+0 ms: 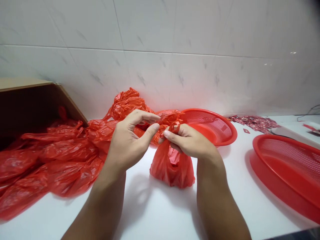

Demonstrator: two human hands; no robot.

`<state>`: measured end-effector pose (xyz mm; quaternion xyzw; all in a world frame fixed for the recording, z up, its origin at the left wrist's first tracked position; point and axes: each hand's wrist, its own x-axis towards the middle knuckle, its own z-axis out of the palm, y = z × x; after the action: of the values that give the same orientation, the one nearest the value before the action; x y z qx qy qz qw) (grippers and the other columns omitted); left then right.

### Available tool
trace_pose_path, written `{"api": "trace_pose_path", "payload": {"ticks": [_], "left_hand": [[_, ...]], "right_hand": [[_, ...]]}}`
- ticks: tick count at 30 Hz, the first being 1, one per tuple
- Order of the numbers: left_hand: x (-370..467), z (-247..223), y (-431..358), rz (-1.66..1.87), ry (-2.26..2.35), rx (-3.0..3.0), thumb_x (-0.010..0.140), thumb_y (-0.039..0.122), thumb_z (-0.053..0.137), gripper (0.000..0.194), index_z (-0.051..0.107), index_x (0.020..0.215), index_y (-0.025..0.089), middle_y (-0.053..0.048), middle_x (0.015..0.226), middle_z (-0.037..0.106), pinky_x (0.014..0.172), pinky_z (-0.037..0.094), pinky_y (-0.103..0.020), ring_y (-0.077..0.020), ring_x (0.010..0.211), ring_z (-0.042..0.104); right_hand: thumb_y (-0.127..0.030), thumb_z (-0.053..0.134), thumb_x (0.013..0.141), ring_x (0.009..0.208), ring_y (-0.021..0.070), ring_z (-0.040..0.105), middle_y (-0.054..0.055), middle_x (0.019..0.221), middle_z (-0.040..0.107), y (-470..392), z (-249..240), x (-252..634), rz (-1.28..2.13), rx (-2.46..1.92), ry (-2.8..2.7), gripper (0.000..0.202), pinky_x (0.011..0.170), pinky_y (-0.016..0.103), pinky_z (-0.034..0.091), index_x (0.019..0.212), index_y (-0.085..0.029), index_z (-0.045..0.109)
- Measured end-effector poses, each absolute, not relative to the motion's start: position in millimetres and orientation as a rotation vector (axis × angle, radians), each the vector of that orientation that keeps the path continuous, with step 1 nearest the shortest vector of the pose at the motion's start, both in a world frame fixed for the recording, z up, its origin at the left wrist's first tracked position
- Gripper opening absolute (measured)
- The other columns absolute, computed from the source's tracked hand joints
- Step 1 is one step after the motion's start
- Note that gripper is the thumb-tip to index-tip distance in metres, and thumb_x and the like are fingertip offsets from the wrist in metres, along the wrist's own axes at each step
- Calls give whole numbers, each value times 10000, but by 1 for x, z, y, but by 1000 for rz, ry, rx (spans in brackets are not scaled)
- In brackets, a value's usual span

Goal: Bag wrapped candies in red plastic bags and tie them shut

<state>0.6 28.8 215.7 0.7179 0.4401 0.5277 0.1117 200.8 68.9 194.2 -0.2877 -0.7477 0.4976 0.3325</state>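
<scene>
A small red plastic bag [172, 170] with something bulky inside stands on the white table, its handles gathered at the top. My right hand [186, 138] is closed on those handles, with thumb and fingers pinched together and a loop of plastic sticking up above them. To the left of the bag's top, my left hand [132, 136] is held in the air. Its thumb and fingers are apart, and nothing shows between them. What the bag contains is hidden by the plastic.
Many filled red bags [67, 160] spill from a cardboard box [71, 101] on the left, and more lie along the wall. A red basket [231, 133] sits behind my right hand, another red basket [272, 176] at the right. Small red packets [255, 123] lie near the wall.
</scene>
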Motion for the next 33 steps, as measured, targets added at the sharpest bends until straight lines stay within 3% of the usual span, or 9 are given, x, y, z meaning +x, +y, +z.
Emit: {"api": "trace_pose_path", "payload": {"ticks": [6, 14, 17, 18, 22, 23, 27, 30, 33], "left_hand": [[1, 214, 33, 1171, 1294, 2305, 911, 354, 762, 115, 804, 967, 263, -53, 1162, 738, 1007, 557, -421, -254, 1084, 692], [2, 215, 30, 1243, 1318, 2297, 908, 361, 750, 157, 745, 832, 224, -75, 1203, 719, 1061, 536, -464, -269, 1113, 679], [0, 214, 29, 1213, 1213, 2253, 906, 330, 759, 97, 743, 912, 234, -81, 1268, 701, 1126, 505, -483, -284, 1212, 660], [0, 213, 30, 1196, 1171, 2215, 894, 316, 776, 144, 738, 1015, 247, -85, 1312, 687, 1137, 502, -483, -287, 1249, 651], [4, 203, 42, 987, 978, 2049, 789, 249, 875, 746, 550, 1459, 308, -124, 1462, 621, 1117, 536, -479, -309, 1363, 608], [6, 200, 46, 911, 935, 2023, 796, 238, 862, 745, 550, 1470, 302, -128, 1441, 640, 1099, 550, -479, -312, 1353, 618], [9, 195, 57, 741, 850, 1954, 891, 224, 737, 394, 703, 1283, 241, -107, 1263, 746, 1020, 588, -453, -283, 1174, 717], [7, 196, 60, 708, 822, 1912, 915, 250, 712, 353, 715, 1268, 239, -96, 1245, 758, 992, 594, -434, -263, 1098, 740], [4, 197, 60, 704, 872, 1941, 1002, 289, 597, 306, 718, 1281, 255, -78, 1259, 757, 1027, 570, -418, -245, 1127, 730]], "right_hand": [[-646, 521, 1037, 503, 98, 431, -33, 561, 501, 73, 193, 213, 1377, -786, -1907, 583, 504, 259, 349, 658, -203, 531], [-606, 514, 1057, 444, 88, 491, -53, 588, 618, 73, 191, 206, 1477, -810, -1725, 404, 476, 217, 409, 964, -219, 584], [-561, 512, 1071, 445, 84, 524, -48, 605, 642, 75, 192, 206, 1443, -735, -1712, 373, 484, 209, 436, 1017, -209, 622], [-552, 521, 1069, 459, 84, 542, -36, 623, 656, 76, 192, 208, 1428, -712, -1741, 381, 492, 211, 447, 992, -199, 645], [-496, 683, 994, 555, 105, 612, -6, 651, 670, 74, 196, 219, 1369, -662, -1902, 375, 566, 238, 506, 786, -184, 668], [-468, 725, 968, 583, 116, 630, -4, 662, 677, 72, 197, 222, 1360, -647, -1942, 338, 588, 249, 521, 785, -186, 684], [-258, 733, 935, 742, 162, 711, 25, 836, 772, 66, 199, 233, 1147, -726, -2133, 86, 692, 291, 565, 963, -226, 808], [-111, 682, 887, 796, 174, 721, 15, 898, 803, 66, 196, 237, 863, -882, -2177, 246, 704, 294, 556, 955, -279, 848], [-43, 648, 848, 790, 181, 728, 3, 879, 807, 68, 193, 238, 800, -939, -2135, 349, 698, 302, 563, 935, -305, 862]]}}
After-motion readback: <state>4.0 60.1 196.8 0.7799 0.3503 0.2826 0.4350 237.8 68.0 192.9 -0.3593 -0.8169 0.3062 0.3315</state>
